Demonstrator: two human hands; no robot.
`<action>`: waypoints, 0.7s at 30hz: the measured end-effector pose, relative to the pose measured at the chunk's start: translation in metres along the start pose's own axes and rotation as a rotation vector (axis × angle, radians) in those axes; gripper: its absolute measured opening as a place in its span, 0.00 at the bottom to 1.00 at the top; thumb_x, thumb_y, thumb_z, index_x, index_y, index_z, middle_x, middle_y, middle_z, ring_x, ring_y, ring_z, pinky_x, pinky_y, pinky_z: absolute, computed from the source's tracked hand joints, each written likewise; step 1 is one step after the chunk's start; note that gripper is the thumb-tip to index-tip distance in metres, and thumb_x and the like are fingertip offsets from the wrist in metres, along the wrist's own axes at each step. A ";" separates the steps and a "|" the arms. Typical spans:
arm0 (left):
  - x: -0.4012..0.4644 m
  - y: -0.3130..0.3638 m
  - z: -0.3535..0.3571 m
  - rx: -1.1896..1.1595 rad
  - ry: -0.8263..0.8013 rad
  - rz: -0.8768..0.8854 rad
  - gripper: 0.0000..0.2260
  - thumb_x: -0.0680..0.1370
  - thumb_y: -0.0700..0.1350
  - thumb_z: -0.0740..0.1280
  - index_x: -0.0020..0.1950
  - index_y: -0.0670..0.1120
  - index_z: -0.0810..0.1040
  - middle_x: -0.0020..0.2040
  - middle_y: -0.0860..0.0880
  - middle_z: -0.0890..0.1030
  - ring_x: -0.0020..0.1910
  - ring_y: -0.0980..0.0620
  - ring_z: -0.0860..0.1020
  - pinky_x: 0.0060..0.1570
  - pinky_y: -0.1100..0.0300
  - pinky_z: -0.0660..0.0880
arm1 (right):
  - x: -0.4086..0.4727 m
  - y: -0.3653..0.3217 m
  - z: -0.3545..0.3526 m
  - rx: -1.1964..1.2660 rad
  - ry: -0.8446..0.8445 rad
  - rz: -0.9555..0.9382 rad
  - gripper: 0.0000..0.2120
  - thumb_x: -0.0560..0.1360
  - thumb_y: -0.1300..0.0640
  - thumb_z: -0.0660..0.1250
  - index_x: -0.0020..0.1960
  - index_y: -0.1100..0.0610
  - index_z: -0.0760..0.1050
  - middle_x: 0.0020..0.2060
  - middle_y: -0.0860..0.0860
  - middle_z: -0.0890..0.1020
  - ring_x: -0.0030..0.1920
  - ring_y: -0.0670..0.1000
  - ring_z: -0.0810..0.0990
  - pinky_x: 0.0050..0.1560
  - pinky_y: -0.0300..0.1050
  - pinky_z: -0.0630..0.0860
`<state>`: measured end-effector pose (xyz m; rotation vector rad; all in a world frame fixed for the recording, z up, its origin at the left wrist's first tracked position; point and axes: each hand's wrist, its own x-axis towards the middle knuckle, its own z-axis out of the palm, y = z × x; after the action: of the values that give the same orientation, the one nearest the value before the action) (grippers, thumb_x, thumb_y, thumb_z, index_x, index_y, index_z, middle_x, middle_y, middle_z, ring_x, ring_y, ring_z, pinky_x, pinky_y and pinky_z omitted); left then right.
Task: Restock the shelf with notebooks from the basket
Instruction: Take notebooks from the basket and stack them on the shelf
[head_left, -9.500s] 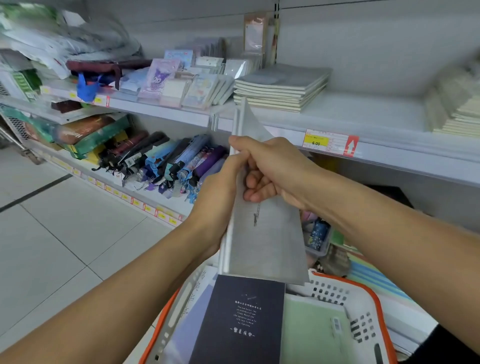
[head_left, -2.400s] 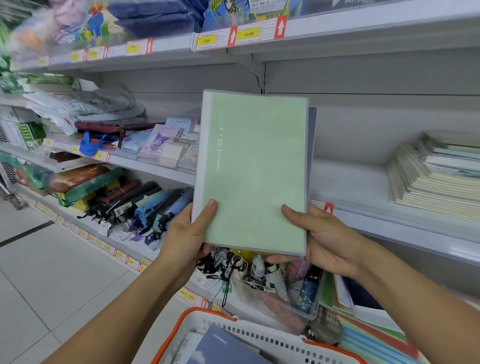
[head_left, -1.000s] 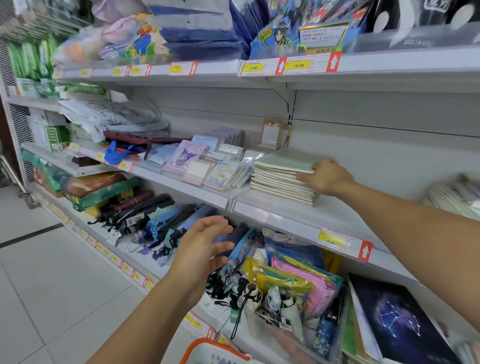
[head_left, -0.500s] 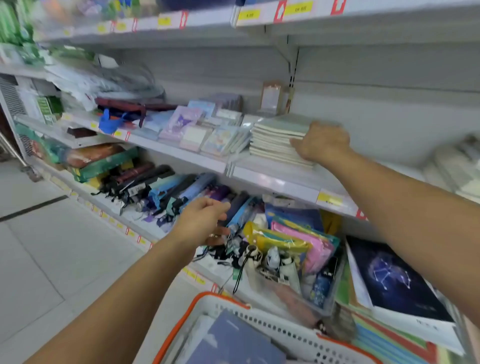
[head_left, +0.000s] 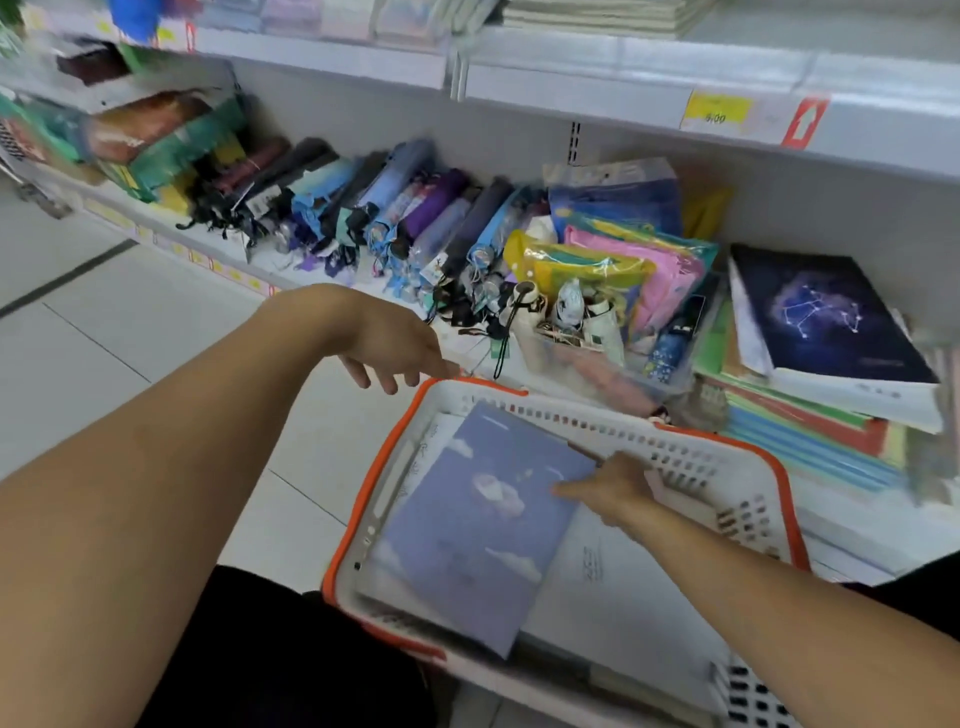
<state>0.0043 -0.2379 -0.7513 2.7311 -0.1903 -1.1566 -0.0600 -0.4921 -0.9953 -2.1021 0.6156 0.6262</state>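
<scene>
The white basket with an orange rim (head_left: 374, 467) sits low in the middle of the view. On top inside it lies a purple notebook with clouds on the cover (head_left: 467, 525), over white notebooks (head_left: 613, 587). My right hand (head_left: 618, 491) reaches into the basket at the purple notebook's right edge. Its thumb lies on the cover, and its fingers are past the edge and hidden. My left hand (head_left: 387, 348) hovers above the basket's far left corner with loose fingers, holding nothing. The notebook stack on the shelf (head_left: 597, 15) shows at the top edge.
The white shelf edge (head_left: 597, 73) carries a yellow price tag (head_left: 719, 111). Below it lie folded umbrellas (head_left: 395, 208), coloured pouches (head_left: 613, 260) and a dark constellation notebook (head_left: 826, 312) on a paper pile. Tiled floor (head_left: 130, 338) spreads to the left.
My right hand left the shelf stack and came down into the basket onto the purple notebook. My left hand dropped toward the basket rim. The view tilted down.
</scene>
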 end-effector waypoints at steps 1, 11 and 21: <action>0.000 0.000 0.000 -0.010 0.023 0.013 0.20 0.79 0.62 0.61 0.64 0.51 0.74 0.54 0.53 0.80 0.52 0.53 0.81 0.56 0.51 0.79 | 0.001 0.002 0.004 0.111 0.012 -0.015 0.24 0.65 0.48 0.82 0.47 0.61 0.75 0.45 0.56 0.80 0.42 0.56 0.81 0.35 0.48 0.77; 0.007 -0.004 -0.005 -0.052 0.133 -0.035 0.40 0.72 0.66 0.67 0.78 0.49 0.61 0.74 0.48 0.67 0.67 0.46 0.72 0.65 0.51 0.72 | -0.037 -0.060 -0.028 0.888 -0.240 -0.238 0.14 0.79 0.66 0.66 0.63 0.58 0.73 0.52 0.55 0.84 0.44 0.52 0.85 0.45 0.50 0.81; -0.011 -0.017 -0.013 -0.918 0.068 0.147 0.23 0.70 0.55 0.72 0.61 0.44 0.80 0.57 0.43 0.84 0.54 0.42 0.83 0.53 0.46 0.80 | -0.048 -0.122 -0.078 1.155 -0.476 -0.424 0.20 0.79 0.43 0.63 0.66 0.54 0.76 0.60 0.54 0.83 0.56 0.54 0.84 0.54 0.54 0.82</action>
<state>0.0066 -0.2183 -0.7381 1.8990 0.1266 -0.8158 -0.0038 -0.4823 -0.8534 -0.8972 0.1463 0.3508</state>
